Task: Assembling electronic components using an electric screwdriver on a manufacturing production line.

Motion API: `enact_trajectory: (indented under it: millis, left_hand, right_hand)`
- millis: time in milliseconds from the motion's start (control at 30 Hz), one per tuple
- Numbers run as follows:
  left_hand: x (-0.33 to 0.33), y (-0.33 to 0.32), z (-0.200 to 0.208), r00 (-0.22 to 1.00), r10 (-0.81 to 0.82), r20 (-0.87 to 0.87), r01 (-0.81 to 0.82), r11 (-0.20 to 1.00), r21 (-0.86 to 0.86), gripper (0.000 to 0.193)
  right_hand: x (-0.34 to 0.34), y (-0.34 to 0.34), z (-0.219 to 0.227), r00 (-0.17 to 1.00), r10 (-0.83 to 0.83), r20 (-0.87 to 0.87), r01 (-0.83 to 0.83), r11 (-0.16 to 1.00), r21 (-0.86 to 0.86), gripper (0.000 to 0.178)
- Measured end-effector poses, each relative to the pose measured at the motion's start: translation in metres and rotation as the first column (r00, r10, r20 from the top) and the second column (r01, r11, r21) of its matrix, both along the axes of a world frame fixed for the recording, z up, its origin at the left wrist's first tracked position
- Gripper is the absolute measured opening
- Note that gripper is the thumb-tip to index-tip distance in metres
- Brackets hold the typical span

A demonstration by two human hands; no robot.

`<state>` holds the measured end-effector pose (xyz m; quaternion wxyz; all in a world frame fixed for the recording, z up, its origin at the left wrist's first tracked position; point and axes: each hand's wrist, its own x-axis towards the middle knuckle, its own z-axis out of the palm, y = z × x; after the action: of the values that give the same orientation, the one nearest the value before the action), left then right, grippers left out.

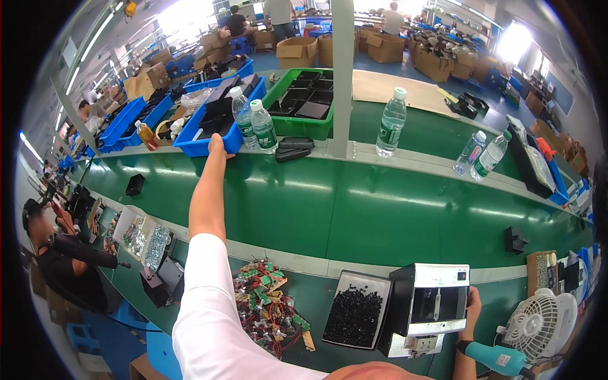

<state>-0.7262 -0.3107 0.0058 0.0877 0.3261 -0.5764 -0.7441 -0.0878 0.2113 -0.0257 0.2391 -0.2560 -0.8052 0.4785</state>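
Here's your left hand (218,148), stretched far out to upper center-left, right at the near edge of the blue bin (192,149); the black parts (217,118) inside sit just beyond your fingers, and whether that grip is closed on anything, you can't tell from here. Two clear bottles (265,132) stand just right of it. Down at lower right, your right hand (472,311) is against the right side of the boxy black-and-white machine (437,275), its grip partly hidden, so apart or together can't be told. Left of that machine on the bench (313,294): a tray (375,286) of small black pieces, then a heap of wired circuit boards (266,294).
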Motion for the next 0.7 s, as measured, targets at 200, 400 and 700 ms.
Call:
enact_trajectory:
  millis: [200,400,700]
  left_hand:
    - [-0.023,0.002,0.007,1.0,-0.014,0.002,0.014,1.0,0.005,0.051]
    - [-0.042,0.018,0.007,0.999,-0.009,0.048,0.007,0.999,0.041,0.053]
    - [-0.057,0.008,-0.006,0.994,-0.097,-0.042,0.097,0.995,0.005,0.057]
  right_hand:
    - [-0.003,-0.004,0.004,1.0,-0.013,0.0,0.013,1.0,-0.021,0.017]
    - [-0.003,-0.01,0.01,0.999,-0.02,0.044,0.017,0.998,0.06,0.019]
    - [-0.011,-0.019,0.019,0.999,-0.045,0.028,0.044,0.999,0.02,0.021]
